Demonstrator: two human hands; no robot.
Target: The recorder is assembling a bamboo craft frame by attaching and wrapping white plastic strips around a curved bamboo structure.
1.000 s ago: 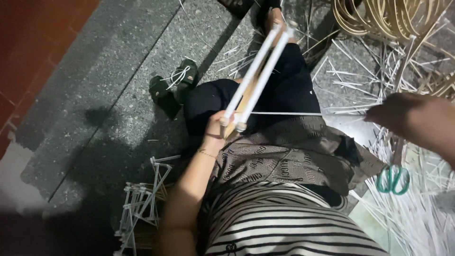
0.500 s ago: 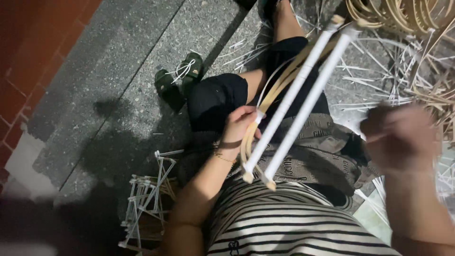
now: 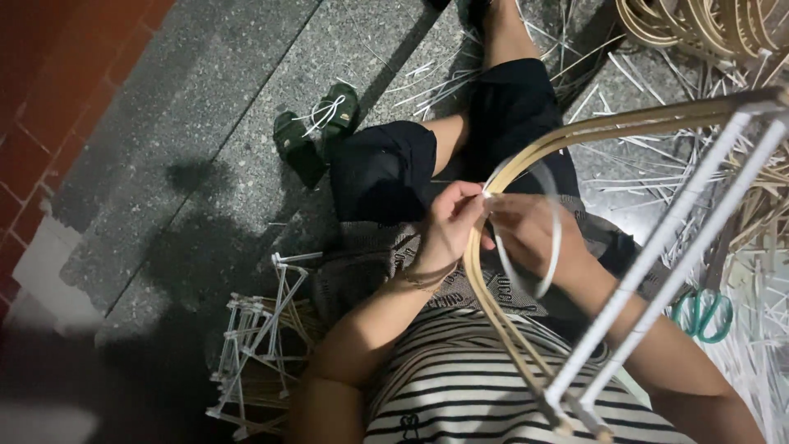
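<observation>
While the person sits on the grey stone floor (image 3: 205,107) with legs stretched toward the far side, both hands meet over the lap at the curved end of a bent cane frame (image 3: 493,304). The left hand (image 3: 448,226) has its fingers pressed together, pinching the frame's bend and the end of a white strip (image 3: 551,238) at the same spot. The right hand (image 3: 526,234) lies just right of it, touching the frame (its fingers are blurred, so whether they pinch the strip I cannot tell). The strip loops in a thin arc around the right hand. From the bend, the cane rods run near toward the striped shirt and far-right, where two straight white-wrapped bars (image 3: 666,247) join them. A pair of green sandals (image 3: 316,131) sits on the floor, left of the knee. A stack of finished white-bound frames (image 3: 255,337) lies near-left beside the elbow. Green-handled scissors (image 3: 703,312) rest at right among scattered white strips, and coiled cane (image 3: 707,25) is piled at far right.
</observation>
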